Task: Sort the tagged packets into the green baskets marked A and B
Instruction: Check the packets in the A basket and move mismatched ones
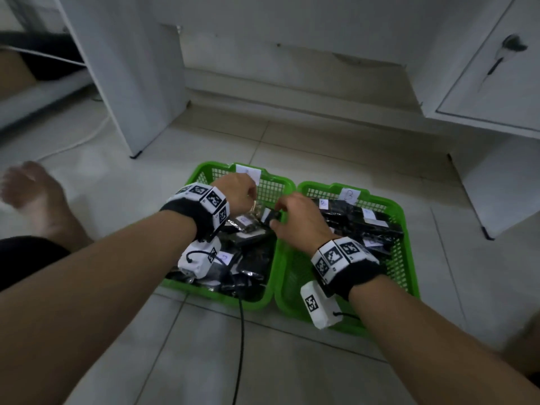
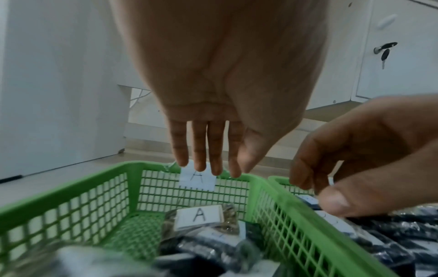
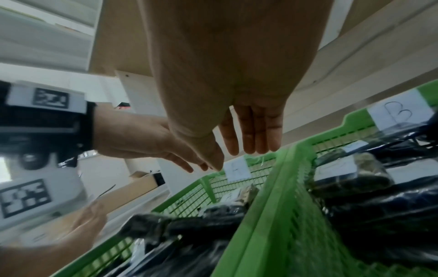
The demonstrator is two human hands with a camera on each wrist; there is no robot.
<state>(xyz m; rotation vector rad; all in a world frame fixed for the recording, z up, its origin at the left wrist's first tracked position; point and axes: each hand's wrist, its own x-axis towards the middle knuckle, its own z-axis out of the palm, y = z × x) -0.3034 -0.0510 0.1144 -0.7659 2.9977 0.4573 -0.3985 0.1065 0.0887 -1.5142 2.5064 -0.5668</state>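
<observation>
Two green baskets stand side by side on the tiled floor. Basket A [image 1: 204, 171] on the left carries a paper label A [image 2: 198, 178]; basket B [image 1: 409, 258] on the right carries a label B [image 3: 400, 112]. Both hold dark packets with white tags: a pile in A [image 1: 251, 267] and a pile in B [image 1: 356, 217]. One packet tagged A [image 2: 200, 216] lies near A's far wall. My left hand [image 2: 208, 168] hangs over A's far end with straight fingers, holding nothing. My right hand [image 3: 251, 148] hovers over the rims between the baskets, also holding nothing.
White cabinet panels stand behind the baskets, and a door with a key in its lock [image 1: 508, 51] is at the right. A black cable [image 1: 241, 346] runs from basket A toward me. A bare foot [image 1: 35, 197] rests at the left, with a white cord [image 1: 87, 135] behind it.
</observation>
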